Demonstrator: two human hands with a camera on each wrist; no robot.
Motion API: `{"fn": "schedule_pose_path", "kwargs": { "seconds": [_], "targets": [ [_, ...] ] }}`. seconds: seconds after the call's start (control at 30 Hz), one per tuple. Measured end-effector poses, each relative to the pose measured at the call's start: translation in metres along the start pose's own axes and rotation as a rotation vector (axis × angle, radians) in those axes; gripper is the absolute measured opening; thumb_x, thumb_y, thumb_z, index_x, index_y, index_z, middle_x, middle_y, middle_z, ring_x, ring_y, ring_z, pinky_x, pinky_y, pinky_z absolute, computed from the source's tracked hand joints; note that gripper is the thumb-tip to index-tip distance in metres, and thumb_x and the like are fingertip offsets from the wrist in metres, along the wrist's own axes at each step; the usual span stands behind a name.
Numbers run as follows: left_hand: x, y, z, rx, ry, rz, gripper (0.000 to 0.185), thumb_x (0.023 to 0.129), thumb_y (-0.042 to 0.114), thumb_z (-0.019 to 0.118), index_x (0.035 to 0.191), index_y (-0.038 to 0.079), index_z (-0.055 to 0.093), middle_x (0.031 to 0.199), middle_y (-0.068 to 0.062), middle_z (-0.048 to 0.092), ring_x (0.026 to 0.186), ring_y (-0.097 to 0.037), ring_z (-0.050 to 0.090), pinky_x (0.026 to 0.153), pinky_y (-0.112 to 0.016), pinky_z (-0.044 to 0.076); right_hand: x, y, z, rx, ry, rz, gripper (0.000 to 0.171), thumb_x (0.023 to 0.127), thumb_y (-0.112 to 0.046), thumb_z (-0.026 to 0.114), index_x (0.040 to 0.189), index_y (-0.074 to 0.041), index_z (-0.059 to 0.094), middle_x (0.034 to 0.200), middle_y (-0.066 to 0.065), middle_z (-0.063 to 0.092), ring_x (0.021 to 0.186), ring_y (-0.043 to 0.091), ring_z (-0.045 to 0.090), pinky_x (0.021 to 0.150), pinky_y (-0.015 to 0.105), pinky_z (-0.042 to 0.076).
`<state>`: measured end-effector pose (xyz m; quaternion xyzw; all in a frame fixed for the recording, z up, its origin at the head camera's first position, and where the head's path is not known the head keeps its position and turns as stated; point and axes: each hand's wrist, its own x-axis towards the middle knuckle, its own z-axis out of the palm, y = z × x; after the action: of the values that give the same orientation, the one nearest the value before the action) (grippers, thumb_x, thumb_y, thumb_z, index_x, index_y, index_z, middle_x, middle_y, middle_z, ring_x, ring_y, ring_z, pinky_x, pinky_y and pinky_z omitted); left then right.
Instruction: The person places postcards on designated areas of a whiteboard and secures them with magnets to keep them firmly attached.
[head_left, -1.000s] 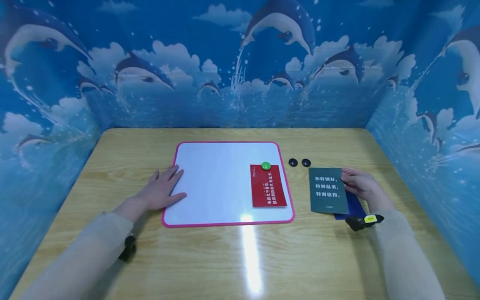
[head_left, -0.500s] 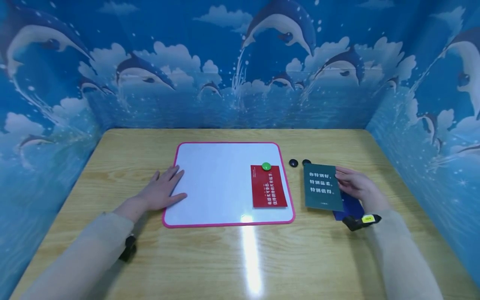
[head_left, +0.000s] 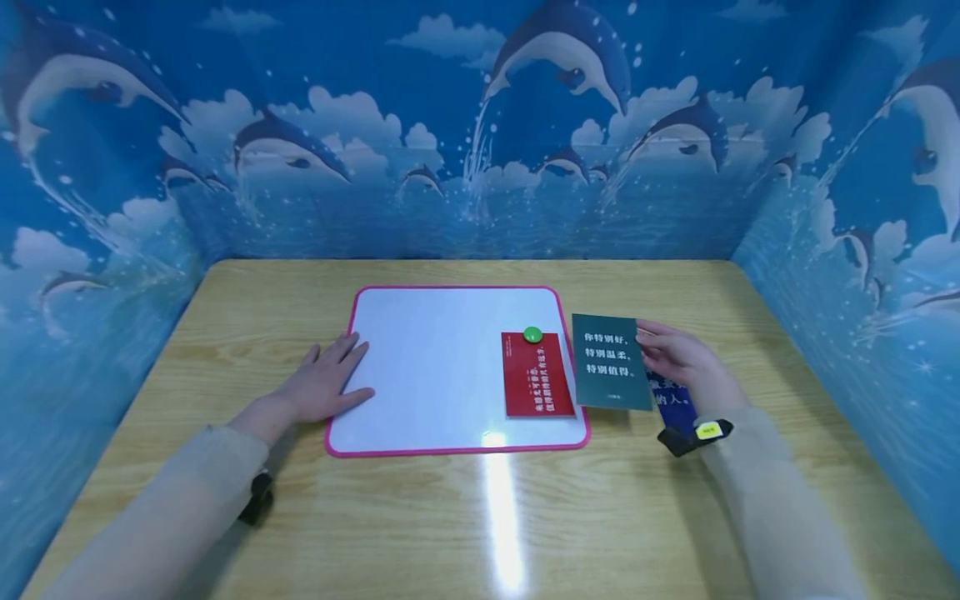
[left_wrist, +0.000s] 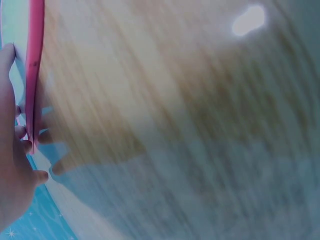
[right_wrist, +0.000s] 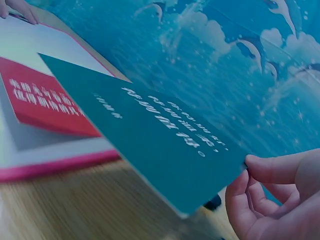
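Observation:
My left hand (head_left: pixel 322 383) lies with spread fingers over the left edge of a whiteboard (head_left: pixel 427 367) with a pink rim. Between thumb and fingers, my right hand (head_left: pixel 682 354) pinches the right edge of a dark green card (head_left: pixel 611 383) printed with white characters. In the right wrist view the green card (right_wrist: pixel 150 150) is raised above the table and tilted, its near end overlapping the board. A red card (head_left: pixel 536 392) sits on the board's right part, with a round green magnet (head_left: pixel 532 334) at its top edge.
A dark blue card (head_left: pixel 675 408) with white characters lies on the wooden table (head_left: pixel 420 517), partly covered by my right hand and wrist strap. Below the green card a bit of a black magnet (right_wrist: pixel 214 202) shows. A dolphin-print curtain (head_left: pixel 465 208) encloses the table's back and sides.
My right hand has carried the green card leftward and slightly up, to the board's right edge. It now covers the two black magnets, and more of the blue card shows. My left hand has stayed put.

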<state>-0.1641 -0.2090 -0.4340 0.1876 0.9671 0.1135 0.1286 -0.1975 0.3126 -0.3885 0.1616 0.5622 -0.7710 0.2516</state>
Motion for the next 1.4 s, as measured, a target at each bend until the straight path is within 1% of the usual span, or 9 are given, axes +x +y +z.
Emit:
{"fn": "schedule_pose_path", "kwargs": {
  "seconds": [0.37,0.47,0.7,0.77,0.9,0.97,1.1,1.23,1.4],
  "targets": [
    [-0.001,0.0,0.0,0.008,0.002,0.0,0.082,0.09,0.057,0.047,0.149,0.006,0.02,0.156,-0.02,0.013,0.143,-0.04,0.01,0.111,-0.066,0.008,0.017,0.004,0.045,-0.049,0.052,-0.005,0.063,0.097,-0.001,0.043,0.151,-0.012,0.012,0.082,-0.009,0.067,0.074,0.002,0.06,0.066,0.014,0.049],
    [-0.001,0.0,0.0,0.01,-0.001,0.004,0.082,0.091,0.056,0.047,0.149,0.006,0.02,0.156,-0.02,0.013,0.143,-0.04,0.01,0.11,-0.066,0.008,0.024,0.007,0.059,-0.078,0.082,0.016,0.06,0.097,-0.003,0.045,0.15,-0.014,0.02,0.084,-0.01,0.067,0.076,0.002,0.059,0.067,0.014,0.049],
    [0.001,-0.001,0.002,0.01,-0.001,0.005,0.081,0.091,0.055,0.047,0.15,0.007,0.019,0.156,-0.018,0.012,0.144,-0.038,0.01,0.111,-0.065,0.009,0.04,0.016,0.091,-0.091,0.069,0.04,0.057,0.096,-0.002,0.046,0.148,-0.014,0.027,0.086,-0.008,0.065,0.072,0.003,0.06,0.064,0.014,0.048],
    [0.001,-0.001,0.002,0.009,-0.001,0.004,0.081,0.091,0.055,0.047,0.15,0.006,0.019,0.156,-0.019,0.012,0.144,-0.039,0.01,0.111,-0.065,0.008,0.044,0.018,0.1,-0.098,0.087,0.048,0.056,0.095,-0.003,0.047,0.147,-0.016,0.03,0.09,-0.008,0.064,0.071,0.003,0.06,0.063,0.013,0.048],
    [0.001,0.0,0.002,0.01,0.007,0.004,0.081,0.091,0.055,0.047,0.149,0.006,0.02,0.156,-0.019,0.013,0.143,-0.039,0.011,0.111,-0.065,0.009,0.052,0.024,0.119,-0.146,0.156,0.068,0.052,0.094,-0.007,0.053,0.143,-0.019,0.04,0.106,-0.002,0.062,0.071,0.004,0.061,0.062,0.013,0.049],
    [0.0,0.0,0.002,0.009,0.018,0.004,0.081,0.09,0.055,0.048,0.149,0.005,0.021,0.156,-0.019,0.015,0.143,-0.039,0.012,0.111,-0.065,0.01,0.055,0.027,0.128,-0.168,0.172,0.068,0.05,0.094,-0.008,0.054,0.141,-0.019,0.043,0.115,0.001,0.06,0.071,0.004,0.061,0.062,0.013,0.05],
    [0.0,0.001,0.003,0.006,0.037,0.008,0.081,0.09,0.054,0.049,0.148,0.004,0.023,0.155,-0.021,0.016,0.142,-0.04,0.013,0.11,-0.066,0.011,0.061,0.033,0.143,-0.186,0.144,0.035,0.051,0.093,-0.005,0.053,0.142,-0.015,0.042,0.124,0.007,0.057,0.068,0.004,0.06,0.062,0.013,0.049],
    [0.0,0.001,0.004,0.018,0.034,0.002,0.081,0.091,0.055,0.048,0.148,0.005,0.022,0.155,-0.02,0.016,0.143,-0.04,0.013,0.11,-0.065,0.011,0.067,0.04,0.155,-0.201,0.128,0.006,0.051,0.093,-0.002,0.053,0.142,-0.012,0.042,0.133,0.012,0.054,0.069,0.004,0.061,0.062,0.014,0.05],
    [0.0,0.0,0.004,0.02,0.031,-0.001,0.081,0.09,0.054,0.049,0.149,0.006,0.021,0.156,-0.019,0.015,0.143,-0.039,0.011,0.11,-0.065,0.011,0.071,0.047,0.169,-0.257,0.152,-0.013,0.047,0.092,-0.004,0.055,0.137,-0.011,0.048,0.133,0.015,0.055,0.07,0.005,0.061,0.062,0.014,0.052]
  ]
}}
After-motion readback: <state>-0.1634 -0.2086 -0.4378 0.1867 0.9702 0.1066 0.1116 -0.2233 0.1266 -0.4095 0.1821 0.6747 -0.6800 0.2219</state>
